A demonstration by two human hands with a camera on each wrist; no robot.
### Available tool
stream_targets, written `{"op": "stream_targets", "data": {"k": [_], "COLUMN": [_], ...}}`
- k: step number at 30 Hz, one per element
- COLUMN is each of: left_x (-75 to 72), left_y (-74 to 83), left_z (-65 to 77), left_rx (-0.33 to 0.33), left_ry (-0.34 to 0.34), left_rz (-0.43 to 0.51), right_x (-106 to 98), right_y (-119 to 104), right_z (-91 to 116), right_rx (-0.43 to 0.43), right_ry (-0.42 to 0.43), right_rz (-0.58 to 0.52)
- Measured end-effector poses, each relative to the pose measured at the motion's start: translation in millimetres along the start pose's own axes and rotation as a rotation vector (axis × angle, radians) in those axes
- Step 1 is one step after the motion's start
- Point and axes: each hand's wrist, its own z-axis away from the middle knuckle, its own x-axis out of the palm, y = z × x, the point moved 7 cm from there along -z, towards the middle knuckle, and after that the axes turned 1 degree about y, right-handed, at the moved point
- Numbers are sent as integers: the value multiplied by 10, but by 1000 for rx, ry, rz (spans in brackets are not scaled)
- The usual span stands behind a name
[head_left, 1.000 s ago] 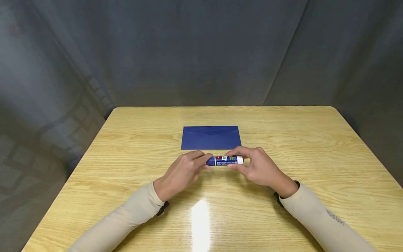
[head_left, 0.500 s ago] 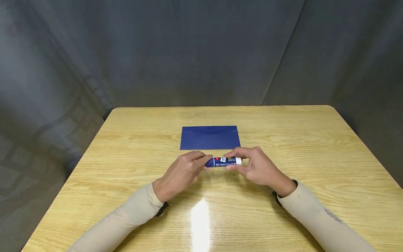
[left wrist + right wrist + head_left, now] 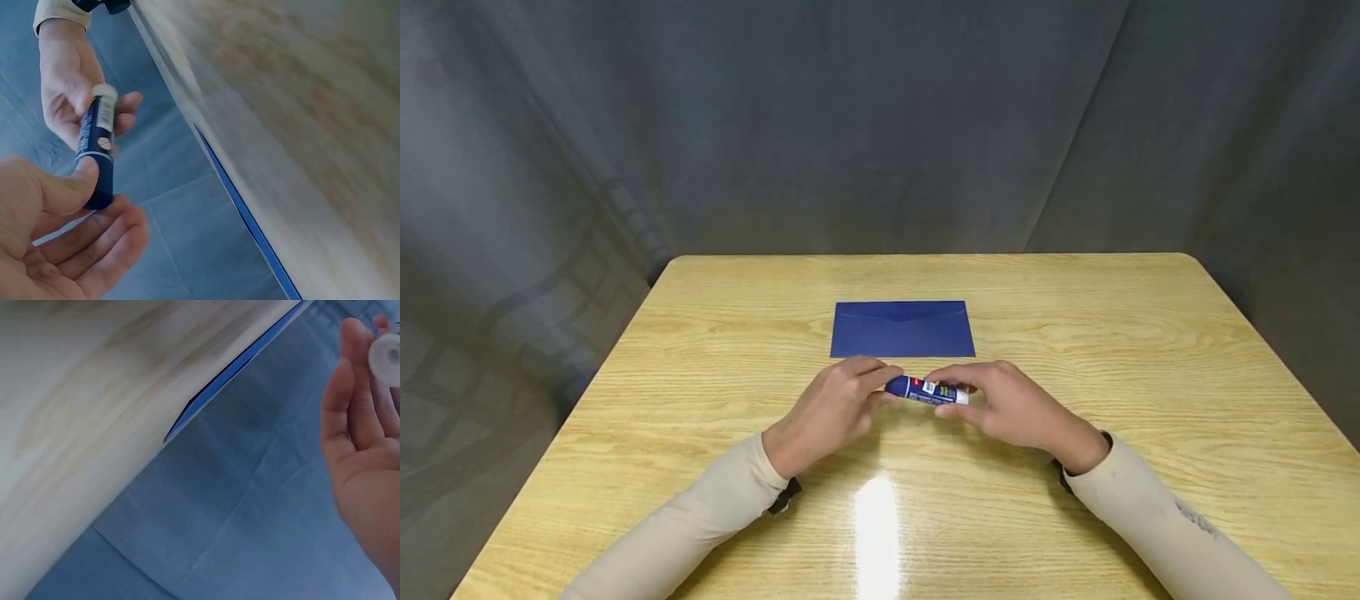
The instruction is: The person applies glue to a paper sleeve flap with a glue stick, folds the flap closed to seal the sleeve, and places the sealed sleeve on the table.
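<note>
A dark blue glue stick [image 3: 932,391] with a printed label and a white end is held above the table between both hands. My left hand [image 3: 835,408] pinches its plain blue cap end between thumb and fingers. Around the body near the white end, my right hand [image 3: 1018,406] has its thumb on the near side and its fingers on the far side. In the left wrist view the glue stick [image 3: 99,140] spans the two hands, cap still on the tube. The right wrist view shows the round white end [image 3: 386,359] by the right hand's fingers.
A blue envelope [image 3: 902,332] lies on the wooden table [image 3: 1112,333] just beyond the hands, its flap line towards the far edge. Grey curtains [image 3: 880,125] hang behind and beside the table. A bright light reflection [image 3: 877,533] shows on the near tabletop.
The glue stick has tilted, its white end dropping slightly towards me. The right hand has shifted a little left and nearer, fingers moved along the tube; the left hand is nearly still.
</note>
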Motion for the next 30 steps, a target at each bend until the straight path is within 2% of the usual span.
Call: {"op": "stream_targets", "data": {"k": [2, 4, 8, 13, 16, 20, 25, 30], "left_x": [24, 57, 155, 323, 393, 412, 432, 467], "left_y": [-31, -77, -243, -450, -516, -542, -523, -478], "left_z": [-5, -8, 1, 46, 75, 87, 89, 112], "left_rx": [-14, -35, -124, -234, -275, -298, -299, -294], "left_ry": [-17, -45, -165, -399, -496, -540, -562, -597], "left_rz": [-7, -22, -95, -144, -130, -144, -142, -149], "right_x": [0, -26, -115, -277, -400, -558, -680, -679], "right_y": [-6, -4, 72, 327, 517, 734, 887, 951], "right_z": [0, 0, -10, -11, -1, 9, -14, -104], "right_rx": [-15, -32, -15, 132, 232, 315, 344, 353], "right_ry": [-7, 20, 95, 149, 170, 198, 246, 255], "right_rz": [42, 93, 189, 240, 247, 269, 310, 363]}}
